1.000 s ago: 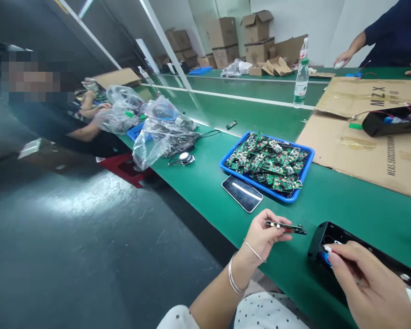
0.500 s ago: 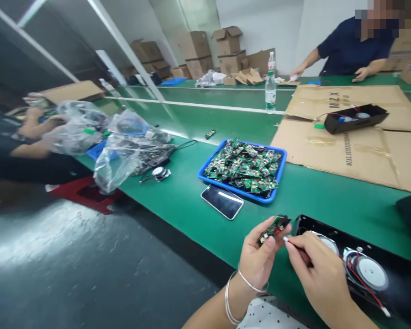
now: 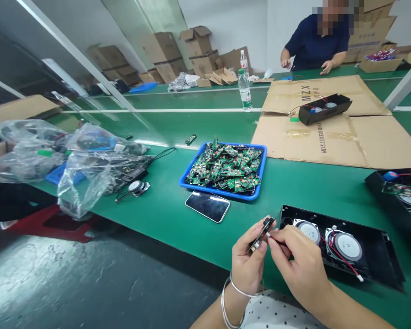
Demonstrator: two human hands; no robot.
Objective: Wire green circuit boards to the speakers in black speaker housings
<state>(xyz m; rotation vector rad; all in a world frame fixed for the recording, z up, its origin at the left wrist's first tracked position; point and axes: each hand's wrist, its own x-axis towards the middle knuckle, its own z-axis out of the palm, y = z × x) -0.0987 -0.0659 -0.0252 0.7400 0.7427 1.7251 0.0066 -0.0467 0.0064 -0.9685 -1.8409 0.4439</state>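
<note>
Between the thumb and fingers of my left hand (image 3: 248, 262) is a small green circuit board (image 3: 260, 236), tilted on edge. My right hand (image 3: 301, 262) pinches a small white wire connector (image 3: 268, 235) against the board's side; whether it is seated in a socket I cannot tell. Just right of my hands lies an open black speaker case (image 3: 376, 256) with two round speakers (image 3: 347, 246) in it. A red and black wire with a white plug (image 3: 359, 278) hangs over its near edge.
A blue tray (image 3: 182, 182) heaped with circuit boards and a phone (image 3: 208, 206) lie ahead. Left are plastic bags (image 3: 85, 169) and a loose speaker (image 3: 137, 186). Flattened cardboard (image 3: 373, 141), a bottle (image 3: 245, 93) and another black case (image 3: 373, 183) stand beyond. A co-worker (image 3: 318, 41) sits opposite.
The view has swung to the right, bringing more of the right-hand black case into sight. My right hand has brought the connector from just beside the board up against it.
</note>
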